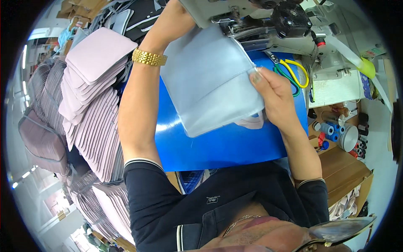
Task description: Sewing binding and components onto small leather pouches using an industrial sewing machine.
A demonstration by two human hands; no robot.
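A pale grey-blue fabric piece (210, 88) with a seam across it lies under the head of a sewing machine (235, 25), above a blue work surface (193, 151). At its right edge my right hand (270, 94) grips it between thumb and fingers. Up by the piece's top left corner is my left hand (178, 21), its fingertips hidden at the machine. Behind the piece's lower right part a pinkish-grey piece (249, 123) shows. Scissors (300, 65) with yellow and green handles lie right of my right hand.
Stacks of pink and grey panels (94, 54) crowd the left side, with strapped bundles (42, 138) beyond. At the right are thread spools (329, 130), an open cardboard box (344, 180) and a white tube (344, 52) with a yellow-green end beside the machine.
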